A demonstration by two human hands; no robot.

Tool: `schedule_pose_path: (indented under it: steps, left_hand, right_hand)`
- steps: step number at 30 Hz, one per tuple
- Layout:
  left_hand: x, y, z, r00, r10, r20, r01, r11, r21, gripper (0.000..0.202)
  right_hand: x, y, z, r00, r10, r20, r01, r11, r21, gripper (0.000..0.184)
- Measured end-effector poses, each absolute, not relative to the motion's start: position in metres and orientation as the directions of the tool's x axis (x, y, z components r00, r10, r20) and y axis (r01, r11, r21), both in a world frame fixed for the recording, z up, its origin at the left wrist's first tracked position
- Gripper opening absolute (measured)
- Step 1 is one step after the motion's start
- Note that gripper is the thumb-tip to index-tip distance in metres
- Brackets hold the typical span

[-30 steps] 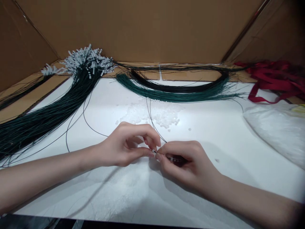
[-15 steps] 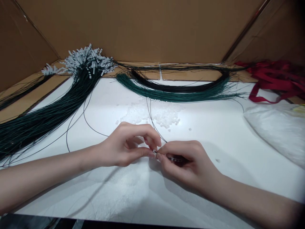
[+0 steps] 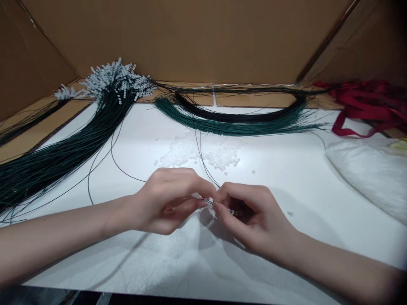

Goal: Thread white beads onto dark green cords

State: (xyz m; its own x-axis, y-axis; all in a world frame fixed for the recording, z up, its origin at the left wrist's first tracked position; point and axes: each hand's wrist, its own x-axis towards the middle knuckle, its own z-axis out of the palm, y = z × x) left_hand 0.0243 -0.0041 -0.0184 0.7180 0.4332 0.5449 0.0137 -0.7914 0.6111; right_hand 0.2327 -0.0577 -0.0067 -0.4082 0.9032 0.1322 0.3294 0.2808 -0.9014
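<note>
Both my hands meet low over the middle of the white table. My left hand [image 3: 173, 199] is closed, thumb and forefinger pinching at a tiny white bead [image 3: 205, 200] on a thin dark wire. Just to the right, my right hand [image 3: 251, 207] is closed too, gripping the dark wire [image 3: 209, 202] between thumb and forefinger. A short row of white beads [image 3: 235, 212] shows under its curled fingers. Two long wire ends [image 3: 203, 163] rise from behind my right fingertips toward the back. My fingers partly cover the wire and beads.
Loose white beads [image 3: 219, 154] lie scattered behind my hands. A thick bundle of green wires [image 3: 82, 135] with beaded tips lies left. Green and black wires [image 3: 241, 127] curve along the back. Red ribbon [image 3: 359, 106] and a clear plastic bag [image 3: 369, 169] sit right. Cardboard walls [image 3: 190, 38] enclose the back.
My left hand has turned slightly, its knuckles shifting and its forefinger straightening toward my right hand. A little more wire shows between the fingertips. My right hand stays nearly in place.
</note>
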Motion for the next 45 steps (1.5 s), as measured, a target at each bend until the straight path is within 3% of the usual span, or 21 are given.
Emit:
schedule_pose_path:
  steps: [6,9,16,24,36,39,41,45]
  left_hand:
    - [0.029,-0.004,-0.022,0.721,0.307,0.621,-0.022,-0.885,0.464,0.032]
    - [0.029,-0.005,-0.017,0.708,0.355,0.610,-0.020,-0.854,0.519,0.033]
    - [0.023,-0.007,-0.008,0.759,0.498,0.419,0.098,-0.724,0.683,0.032]
    - [0.024,-0.008,-0.010,0.738,0.496,0.458,0.041,-0.710,0.703,0.030]
    - [0.021,-0.008,-0.003,0.703,0.573,0.421,0.122,-0.680,0.723,0.023]
    - [0.021,0.002,0.001,0.641,0.599,0.480,0.212,-0.739,0.640,0.017]
    - [0.020,0.012,0.003,0.592,0.640,0.490,0.391,-0.760,0.520,0.011]
    - [0.019,0.028,-0.001,0.589,0.707,0.391,0.657,-0.701,0.277,0.013]
  right_hand:
    - [0.234,-0.056,-0.006,-0.429,0.891,0.152,0.325,0.310,-0.893,0.018]
    - [0.234,-0.056,-0.008,-0.410,0.897,0.164,0.324,0.312,-0.893,0.019]
    - [0.232,-0.057,-0.009,-0.395,0.910,0.125,0.330,0.267,-0.905,0.014]
    - [0.230,-0.055,-0.006,-0.378,0.918,0.121,0.352,0.264,-0.898,0.004]
    - [0.232,-0.057,-0.007,-0.403,0.905,0.136,0.349,0.289,-0.891,0.010]
    - [0.232,-0.057,-0.007,-0.402,0.905,0.141,0.367,0.300,-0.880,0.012]
    - [0.232,-0.057,-0.007,-0.403,0.905,0.138,0.378,0.302,-0.875,0.012]
    - [0.232,-0.058,-0.008,-0.398,0.906,0.144,0.388,0.309,-0.868,0.011]
